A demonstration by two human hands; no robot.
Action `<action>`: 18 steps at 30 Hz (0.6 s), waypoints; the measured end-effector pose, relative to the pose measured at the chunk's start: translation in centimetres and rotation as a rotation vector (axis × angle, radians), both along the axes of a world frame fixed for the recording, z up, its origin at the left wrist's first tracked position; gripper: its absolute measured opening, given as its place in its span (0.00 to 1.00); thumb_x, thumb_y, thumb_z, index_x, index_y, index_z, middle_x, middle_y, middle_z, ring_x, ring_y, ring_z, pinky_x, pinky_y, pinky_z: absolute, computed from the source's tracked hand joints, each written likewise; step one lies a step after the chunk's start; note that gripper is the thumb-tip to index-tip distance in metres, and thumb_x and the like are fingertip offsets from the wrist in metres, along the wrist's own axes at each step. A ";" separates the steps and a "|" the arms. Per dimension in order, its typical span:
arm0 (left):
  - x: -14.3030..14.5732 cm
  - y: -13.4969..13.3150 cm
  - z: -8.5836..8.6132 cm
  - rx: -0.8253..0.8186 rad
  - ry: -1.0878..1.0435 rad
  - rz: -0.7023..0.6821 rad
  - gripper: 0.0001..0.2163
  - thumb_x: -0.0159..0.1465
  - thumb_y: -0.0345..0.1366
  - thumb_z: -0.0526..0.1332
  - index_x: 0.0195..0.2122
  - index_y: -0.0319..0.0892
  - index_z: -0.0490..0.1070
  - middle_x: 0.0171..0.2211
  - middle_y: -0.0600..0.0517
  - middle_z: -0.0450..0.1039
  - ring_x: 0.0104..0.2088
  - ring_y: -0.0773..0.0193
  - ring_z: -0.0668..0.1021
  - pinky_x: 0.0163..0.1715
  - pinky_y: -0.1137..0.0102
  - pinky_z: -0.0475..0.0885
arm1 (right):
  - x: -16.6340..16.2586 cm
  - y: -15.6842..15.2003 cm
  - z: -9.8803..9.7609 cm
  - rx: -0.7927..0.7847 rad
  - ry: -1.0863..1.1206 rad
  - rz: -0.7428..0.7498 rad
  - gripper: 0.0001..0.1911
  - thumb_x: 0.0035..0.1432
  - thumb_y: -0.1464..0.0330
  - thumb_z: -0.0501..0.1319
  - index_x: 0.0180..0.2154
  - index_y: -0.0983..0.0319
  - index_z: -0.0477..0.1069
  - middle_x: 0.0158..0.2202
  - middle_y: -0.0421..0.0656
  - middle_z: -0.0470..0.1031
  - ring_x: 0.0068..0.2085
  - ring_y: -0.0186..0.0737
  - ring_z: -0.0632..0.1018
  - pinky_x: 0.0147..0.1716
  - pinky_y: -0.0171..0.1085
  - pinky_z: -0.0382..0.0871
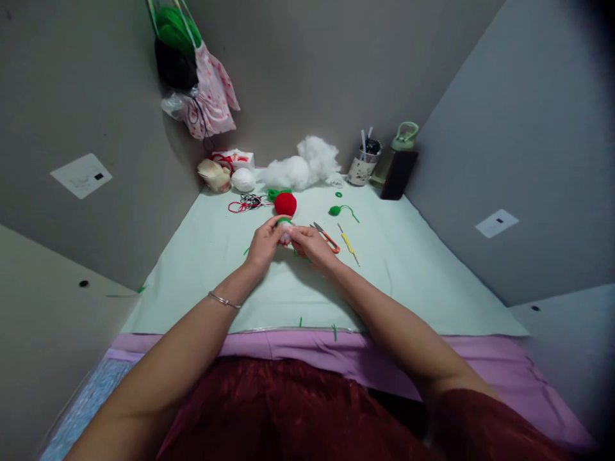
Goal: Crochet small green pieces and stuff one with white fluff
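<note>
My left hand (264,244) and my right hand (312,246) meet over the middle of the table, fingers closed round one small piece (286,232). It looks white or pale, with a green edge on its far side; the fingers cover much of it, so I cannot tell its exact kind. Just beyond sits a red ball of yarn (285,204). To the right of my right hand lie orange-handled thread snips (330,243) and a crochet hook with a yellow handle (348,244). A bit of green yarn (302,255) shows beneath my right hand.
White stuffing (300,168) is heaped at the back, beside a white yarn ball (243,180). A small green piece with a tail (335,210) lies right of centre. A pen cup (364,168), green bottle (384,163) and dark phone (400,175) stand back right. Walls enclose three sides.
</note>
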State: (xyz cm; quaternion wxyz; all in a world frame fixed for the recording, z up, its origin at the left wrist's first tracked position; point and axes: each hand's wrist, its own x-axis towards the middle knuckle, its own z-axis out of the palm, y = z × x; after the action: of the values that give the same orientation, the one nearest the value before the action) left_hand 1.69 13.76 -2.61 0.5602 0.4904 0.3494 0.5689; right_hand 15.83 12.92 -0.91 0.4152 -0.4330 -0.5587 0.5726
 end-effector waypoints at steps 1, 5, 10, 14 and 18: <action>0.0 -0.1 0.2 -0.001 -0.011 -0.022 0.15 0.60 0.44 0.69 0.44 0.40 0.77 0.31 0.51 0.76 0.26 0.67 0.70 0.28 0.71 0.69 | 0.0 0.0 0.0 0.000 -0.004 -0.024 0.26 0.49 0.44 0.66 0.23 0.61 0.71 0.16 0.30 0.49 0.20 0.28 0.49 0.20 0.34 0.41; 0.0 -0.5 0.9 -0.013 -0.058 -0.093 0.17 0.66 0.50 0.64 0.44 0.39 0.78 0.39 0.47 0.79 0.31 0.65 0.74 0.34 0.70 0.72 | 0.0 0.2 -0.2 0.008 -0.018 -0.092 0.23 0.51 0.48 0.65 0.22 0.60 0.69 0.15 0.30 0.50 0.19 0.28 0.49 0.19 0.34 0.42; 0.0 -0.9 1.2 -0.048 -0.062 -0.144 0.16 0.62 0.39 0.68 0.50 0.41 0.77 0.47 0.47 0.80 0.33 0.67 0.74 0.38 0.70 0.72 | -0.1 0.1 -0.4 0.048 -0.048 -0.155 0.18 0.53 0.54 0.64 0.22 0.60 0.68 0.16 0.33 0.57 0.20 0.29 0.55 0.21 0.34 0.48; 0.2 -0.8 1.0 -0.067 -0.095 -0.127 0.16 0.60 0.36 0.68 0.48 0.40 0.77 0.47 0.45 0.80 0.31 0.68 0.73 0.36 0.71 0.70 | -0.1 -0.1 -0.3 0.116 -0.094 -0.154 0.15 0.54 0.59 0.62 0.22 0.62 0.71 0.18 0.34 0.63 0.23 0.31 0.60 0.25 0.34 0.53; 0.4 -0.6 0.6 -0.072 -0.113 -0.055 0.16 0.56 0.36 0.69 0.45 0.41 0.73 0.42 0.47 0.81 0.27 0.70 0.70 0.31 0.71 0.67 | -0.2 -0.4 -0.1 0.197 -0.156 -0.127 0.13 0.56 0.61 0.60 0.24 0.62 0.73 0.24 0.38 0.71 0.29 0.35 0.67 0.30 0.34 0.58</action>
State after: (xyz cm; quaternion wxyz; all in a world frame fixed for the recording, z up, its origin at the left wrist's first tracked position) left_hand 2.06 13.16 -2.02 0.6119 0.4462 0.3238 0.5672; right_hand 15.67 12.56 -1.05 0.4466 -0.4677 -0.6142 0.4522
